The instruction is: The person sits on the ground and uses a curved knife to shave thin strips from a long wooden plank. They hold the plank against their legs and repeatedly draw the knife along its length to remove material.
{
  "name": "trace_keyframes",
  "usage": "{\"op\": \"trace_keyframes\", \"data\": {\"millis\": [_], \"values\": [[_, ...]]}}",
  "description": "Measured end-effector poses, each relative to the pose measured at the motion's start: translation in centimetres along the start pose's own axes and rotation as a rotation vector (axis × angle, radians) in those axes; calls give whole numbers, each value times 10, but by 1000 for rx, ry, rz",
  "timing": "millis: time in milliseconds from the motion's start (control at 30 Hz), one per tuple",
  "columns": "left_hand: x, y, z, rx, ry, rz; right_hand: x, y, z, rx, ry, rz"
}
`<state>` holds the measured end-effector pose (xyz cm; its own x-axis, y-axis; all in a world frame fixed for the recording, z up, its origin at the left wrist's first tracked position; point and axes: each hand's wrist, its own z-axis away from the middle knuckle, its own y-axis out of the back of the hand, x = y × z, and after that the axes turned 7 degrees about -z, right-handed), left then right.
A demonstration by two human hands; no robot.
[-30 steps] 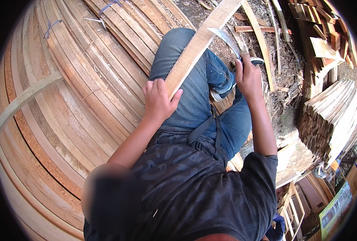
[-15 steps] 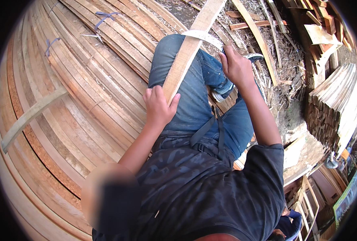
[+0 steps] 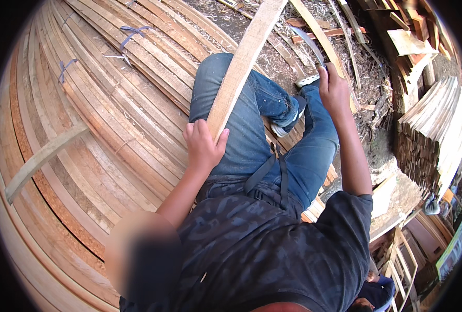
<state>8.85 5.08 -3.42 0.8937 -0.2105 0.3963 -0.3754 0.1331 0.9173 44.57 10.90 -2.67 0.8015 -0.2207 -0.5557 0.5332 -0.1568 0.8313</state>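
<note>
A long pale wooden plank (image 3: pixel 244 62) slants across my raised thigh and runs away from me past the knee. My left hand (image 3: pixel 204 144) is closed on its near end, thumb along one side. Off to the right of the plank, my right hand (image 3: pixel 335 91) is closed round the handle of a long-bladed knife (image 3: pixel 309 42). Its thin, slightly curved blade points forward and left, apart from the plank. The fingers hide most of the handle.
Several long wooden strips (image 3: pixel 111 104) lie at the left, some tied with blue bands (image 3: pixel 132 35). A stack of cut wood (image 3: pixel 433 135) stands at the right. Shavings and loose strips (image 3: pixel 324 39) litter the ground ahead. Another person (image 3: pixel 374 291) is at the lower right.
My right hand has swung the knife right and slightly forward, from across the plank to clear of it. My left hand still holds the plank's near end.
</note>
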Motion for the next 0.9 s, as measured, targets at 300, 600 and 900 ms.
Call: {"op": "trace_keyframes", "data": {"millis": [300,600,900], "values": [[-3,-1,-2,-30,-6,-1,-29,-53,-10,21,406,75],[-6,-3,0,-34,-10,16,-41,-63,10,5,263,-16],[-6,-3,2,-36,-24,1,-52,-71,30,-36,429,-16]]}}
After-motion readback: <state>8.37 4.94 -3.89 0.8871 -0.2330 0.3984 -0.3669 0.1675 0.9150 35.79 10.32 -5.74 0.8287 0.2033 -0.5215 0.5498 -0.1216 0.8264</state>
